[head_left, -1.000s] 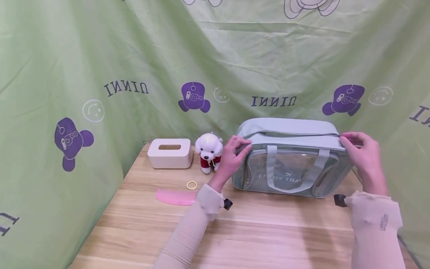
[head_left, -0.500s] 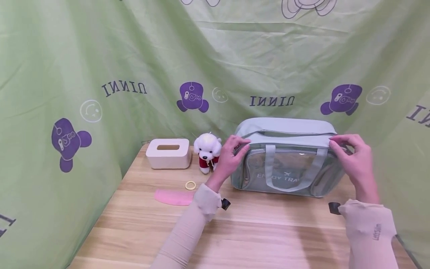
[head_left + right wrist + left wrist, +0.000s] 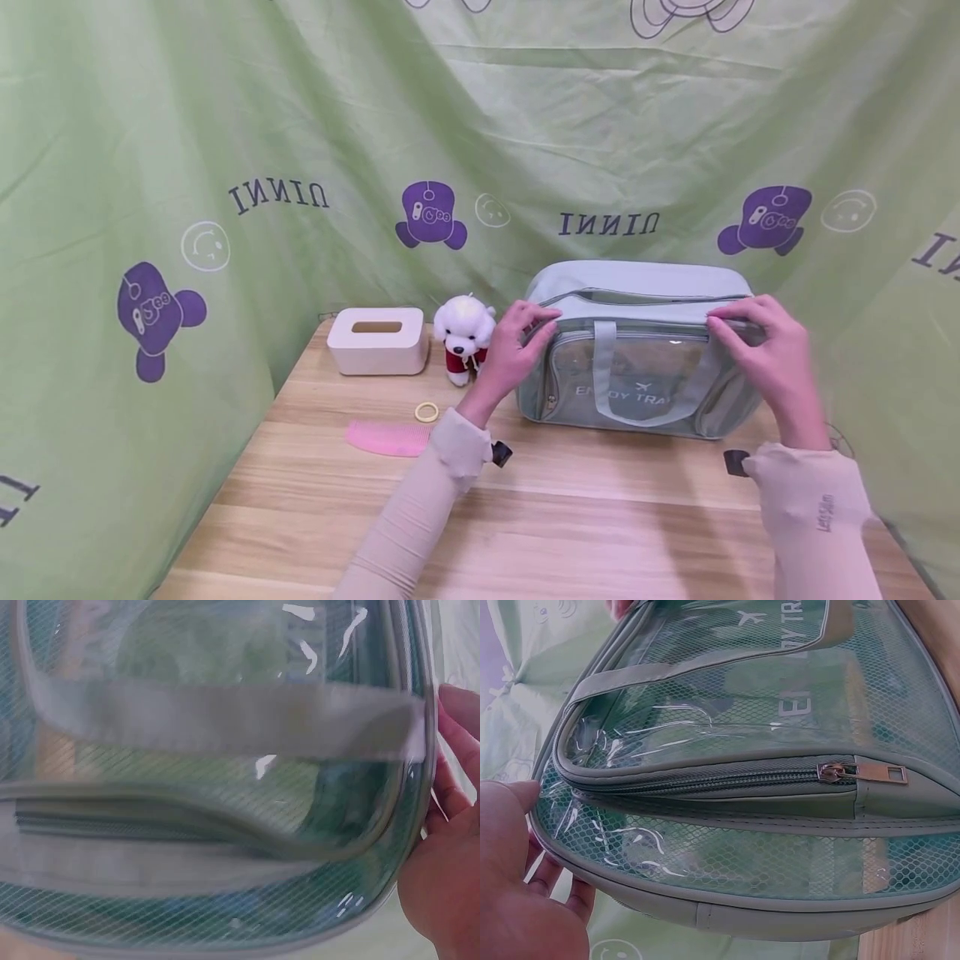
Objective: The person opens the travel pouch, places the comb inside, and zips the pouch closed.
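Fingers grasping on both sides: left hand [image 3: 514, 343] and right hand [image 3: 774, 350] each pinch the top front edge of a pale green bag [image 3: 645, 362], thumb and fingertips only slightly parted. Curtain [image 3: 352, 125] behind, surface [image 3: 600, 517] below, bag standing upright on it. Top slit [image 3: 622, 296] gapes left of centre, narrowing rightward. Change: right hand has shifted inward from the bag's right end to the right leg of the handle strap [image 3: 701, 379]; left hand stays at the left corner. Judged: work runs along that slit's rim, edges not fully drawn together. Zip pull under right fingers: cannot tell.
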The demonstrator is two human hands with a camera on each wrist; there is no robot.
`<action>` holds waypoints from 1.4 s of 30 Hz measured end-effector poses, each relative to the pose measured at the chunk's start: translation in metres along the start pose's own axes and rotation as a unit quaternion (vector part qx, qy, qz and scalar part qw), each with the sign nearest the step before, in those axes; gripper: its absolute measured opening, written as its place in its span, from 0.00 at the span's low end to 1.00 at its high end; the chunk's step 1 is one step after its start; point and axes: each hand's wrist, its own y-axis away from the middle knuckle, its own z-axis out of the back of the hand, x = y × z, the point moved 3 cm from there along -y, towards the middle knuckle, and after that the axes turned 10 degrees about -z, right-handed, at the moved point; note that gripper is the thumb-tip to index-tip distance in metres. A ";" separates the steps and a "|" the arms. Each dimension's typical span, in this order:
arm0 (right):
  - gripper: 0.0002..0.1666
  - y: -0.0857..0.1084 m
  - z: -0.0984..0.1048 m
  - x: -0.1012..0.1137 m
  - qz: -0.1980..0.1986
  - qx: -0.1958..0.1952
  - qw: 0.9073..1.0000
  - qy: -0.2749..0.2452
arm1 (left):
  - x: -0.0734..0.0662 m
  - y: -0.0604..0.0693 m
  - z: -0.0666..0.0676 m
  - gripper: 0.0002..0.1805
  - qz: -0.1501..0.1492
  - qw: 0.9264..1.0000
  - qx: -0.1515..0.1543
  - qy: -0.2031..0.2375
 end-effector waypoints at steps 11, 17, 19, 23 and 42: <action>0.11 -0.005 -0.037 0.032 0.136 0.037 0.990 0.019 | -0.002 0.002 0.003 0.13 -0.004 1.000 0.004 0.008; 0.10 -0.002 -0.040 0.031 0.134 0.020 0.990 0.028 | 0.000 0.006 0.008 0.14 -0.004 1.000 0.011 0.006; 0.10 -0.001 -0.040 0.030 0.130 0.016 0.991 0.029 | 0.002 0.010 0.011 0.15 -0.006 1.000 0.014 0.001; 0.10 0.000 -0.041 0.029 0.125 0.015 0.992 0.028 | 0.010 0.022 0.026 0.15 -0.007 1.000 0.013 -0.013; 0.10 -0.040 -0.009 0.020 0.023 0.096 0.990 0.096 | 0.037 0.121 0.143 0.16 0.099 0.982 0.085 -0.137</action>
